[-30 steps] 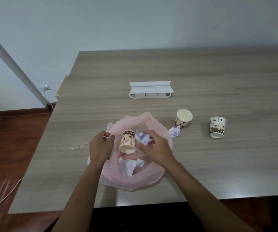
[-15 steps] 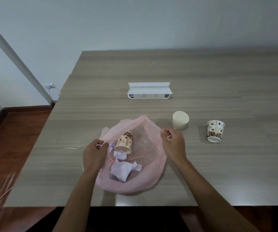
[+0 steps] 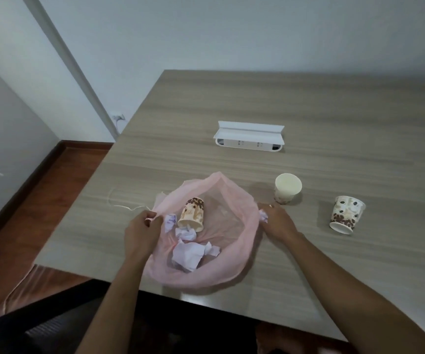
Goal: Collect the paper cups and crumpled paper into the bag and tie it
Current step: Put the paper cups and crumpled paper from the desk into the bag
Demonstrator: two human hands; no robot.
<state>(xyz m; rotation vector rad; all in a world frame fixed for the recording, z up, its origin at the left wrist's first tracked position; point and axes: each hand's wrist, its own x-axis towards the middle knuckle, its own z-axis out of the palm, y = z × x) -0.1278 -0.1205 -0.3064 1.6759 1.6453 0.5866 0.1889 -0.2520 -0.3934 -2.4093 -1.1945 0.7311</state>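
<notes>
A pink plastic bag [image 3: 234, 272] lies open on the wooden table [image 3: 308, 103] near its front edge. Inside it lie a patterned paper cup [image 3: 192, 213] on its side and several crumpled white papers [image 3: 188, 254]. My left hand [image 3: 142, 231] pinches the bag's left rim. My right hand [image 3: 277, 221] grips a small crumpled paper [image 3: 263, 215] just outside the bag's right rim. Two more patterned cups stand on the table to the right: one [image 3: 286, 189] close to my right hand, the other [image 3: 346, 214] farther right.
A white power strip box [image 3: 249, 136] sits at mid-table behind the bag. A thin white cord [image 3: 119, 205] lies left of the bag. A dark chair [image 3: 40, 325] shows below the table's left front corner. The wood floor lies to the left.
My right hand dropped a crumpled paper into the bag, moved right to the paper beside the near cup and now grips it. My left hand keeps holding the bag's rim.
</notes>
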